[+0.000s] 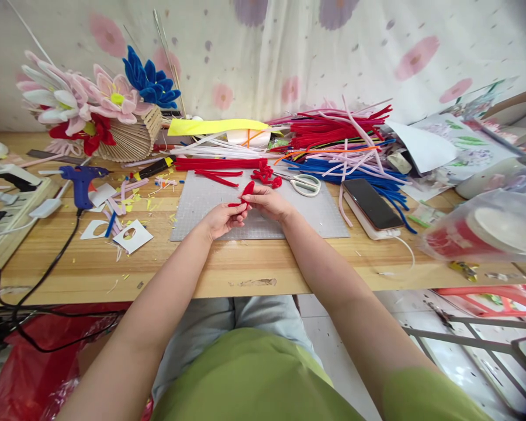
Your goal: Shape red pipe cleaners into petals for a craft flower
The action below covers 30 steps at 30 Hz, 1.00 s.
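Both my hands meet over the grey cutting mat point(309, 225). My left hand point(225, 220) has its fingers closed on the lower left end of a red fuzzy piece point(248, 189). The fingers of my right hand point(266, 202) pinch the same piece from the right, and its looped tip stands up between the hands. Just behind them lies a small heap of curled red pieces point(263, 172), beside scissors with pale handles point(305, 185). Short red stems point(218, 176) rest on the mat behind my left hand.
At left are a blue glue gun point(82, 184) with a black cable, cut papers point(132, 235) and a basket of fuzzy flowers point(131, 137). Bundled stems point(333, 131) line the back. A phone point(371, 203) and bagged cup point(486, 231) stand right.
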Motion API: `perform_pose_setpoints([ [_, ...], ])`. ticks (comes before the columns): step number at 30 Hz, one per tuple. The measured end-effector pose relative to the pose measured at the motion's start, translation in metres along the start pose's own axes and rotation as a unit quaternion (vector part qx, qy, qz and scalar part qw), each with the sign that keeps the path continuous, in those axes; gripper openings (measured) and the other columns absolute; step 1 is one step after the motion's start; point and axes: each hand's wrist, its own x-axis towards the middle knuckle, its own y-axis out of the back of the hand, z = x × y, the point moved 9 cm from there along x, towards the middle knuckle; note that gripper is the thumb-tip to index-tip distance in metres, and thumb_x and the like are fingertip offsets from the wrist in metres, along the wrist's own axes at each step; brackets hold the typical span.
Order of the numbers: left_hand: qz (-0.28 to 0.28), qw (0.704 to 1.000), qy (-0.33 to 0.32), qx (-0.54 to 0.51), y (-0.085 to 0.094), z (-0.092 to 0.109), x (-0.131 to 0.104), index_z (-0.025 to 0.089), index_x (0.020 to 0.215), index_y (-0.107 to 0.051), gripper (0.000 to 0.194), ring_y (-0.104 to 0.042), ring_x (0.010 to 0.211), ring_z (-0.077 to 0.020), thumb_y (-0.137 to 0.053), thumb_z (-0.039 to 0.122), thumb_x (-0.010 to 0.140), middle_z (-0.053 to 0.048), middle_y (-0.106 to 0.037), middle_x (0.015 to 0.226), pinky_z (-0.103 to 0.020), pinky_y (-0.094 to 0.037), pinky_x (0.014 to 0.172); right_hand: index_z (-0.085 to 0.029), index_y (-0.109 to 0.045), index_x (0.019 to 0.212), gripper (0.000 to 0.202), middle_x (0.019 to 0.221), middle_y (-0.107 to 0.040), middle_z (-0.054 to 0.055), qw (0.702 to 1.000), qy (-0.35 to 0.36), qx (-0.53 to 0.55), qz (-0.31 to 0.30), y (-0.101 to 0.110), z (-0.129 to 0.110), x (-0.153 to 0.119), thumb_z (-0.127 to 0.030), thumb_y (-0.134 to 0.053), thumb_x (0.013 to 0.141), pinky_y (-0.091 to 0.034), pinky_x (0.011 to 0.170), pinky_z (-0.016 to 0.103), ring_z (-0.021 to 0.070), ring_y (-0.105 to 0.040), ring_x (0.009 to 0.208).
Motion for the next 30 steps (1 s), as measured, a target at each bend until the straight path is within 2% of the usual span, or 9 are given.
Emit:
perform_pose_setpoints([
  [4, -0.001, 1.0, 0.009, -0.012, 0.001, 0.0, 0.0, 0.011, 0.074, -0.065, 0.014, -0.048, 0.041, -0.0007, -0.055, 0.014, 0.083, 0.001, -0.056, 0.057, -0.009, -0.045, 0.041, -0.017, -0.067, 0.095, 0.034, 0.092, -0.071, 0.005, 0.999, -0.006, 0.032, -0.024, -0.01, 0.0, -0.002, -0.034, -0.072, 0.066, -0.048, 0.069, 0.024, 0.0117, -0.061, 0.074],
  [6, -0.005, 1.0, 0.013, -0.017, 0.001, 0.001, 0.001, 0.011, 0.074, -0.065, 0.014, -0.049, 0.04, -0.0008, -0.055, 0.014, 0.083, 0.001, -0.057, 0.057, -0.009, -0.045, 0.04, -0.019, -0.066, 0.099, 0.035, 0.096, -0.071, 0.005, 0.998, -0.009, 0.042, -0.038, -0.015, -0.001, -0.003, -0.035, -0.07, 0.069, -0.049, 0.07, 0.024, 0.0127, -0.063, 0.079],
  [14, 0.023, 1.0, -0.014, -0.005, 0.002, 0.004, -0.001, 0.012, 0.082, -0.066, 0.014, -0.062, 0.052, -0.0067, -0.053, 0.017, 0.084, -0.002, -0.066, 0.064, -0.014, -0.05, 0.045, -0.016, -0.063, 0.092, 0.024, 0.091, -0.07, 0.004, 0.999, 0.007, 0.013, -0.028, -0.016, -0.005, 0.0, -0.029, -0.062, 0.072, -0.044, 0.064, 0.02, 0.0103, -0.059, 0.072],
  [19, 0.018, 1.0, 0.0, -0.014, 0.002, 0.001, 0.0, 0.013, 0.079, -0.064, 0.012, -0.06, 0.048, -0.0056, -0.054, 0.016, 0.084, 0.0, -0.063, 0.06, -0.014, -0.05, 0.044, -0.016, -0.059, 0.097, 0.029, 0.089, -0.069, 0.003, 0.996, 0.011, 0.019, -0.081, -0.031, -0.001, 0.003, -0.028, -0.052, 0.072, -0.042, 0.06, 0.021, 0.01, -0.055, 0.066],
  [21, 0.016, 0.999, 0.008, -0.033, 0.002, 0.0, 0.0, 0.012, 0.077, -0.063, 0.013, -0.058, 0.047, -0.0044, -0.054, 0.016, 0.085, 0.001, -0.061, 0.059, -0.013, -0.049, 0.044, -0.016, -0.057, 0.098, 0.03, 0.089, -0.068, 0.003, 0.997, 0.031, -0.003, -0.074, -0.032, -0.005, 0.003, -0.027, -0.049, 0.071, -0.042, 0.062, 0.021, 0.0115, -0.056, 0.071],
  [25, 0.007, 0.996, 0.021, -0.089, -0.001, -0.002, 0.0, 0.011, 0.077, -0.062, 0.016, -0.054, 0.044, -0.0025, -0.049, 0.013, 0.086, 0.002, -0.058, 0.057, -0.012, -0.048, 0.043, -0.017, -0.057, 0.097, 0.03, 0.088, -0.065, 0.002, 0.992, 0.067, -0.107, -0.025, -0.029, -0.02, -0.001, -0.024, -0.046, 0.071, -0.041, 0.063, 0.022, 0.0131, -0.054, 0.075],
  [30, -0.033, 0.976, 0.095, -0.196, -0.012, -0.012, -0.004, 0.012, 0.075, -0.058, 0.021, -0.051, 0.042, -0.0004, -0.044, 0.016, 0.09, 0.004, -0.052, 0.054, -0.007, -0.043, 0.041, -0.017, -0.057, 0.096, 0.032, 0.08, -0.06, 0.001, 0.983, 0.075, -0.167, -0.016, -0.032, -0.026, -0.003, -0.021, -0.043, 0.068, -0.041, 0.065, 0.023, 0.0124, -0.049, 0.069],
])
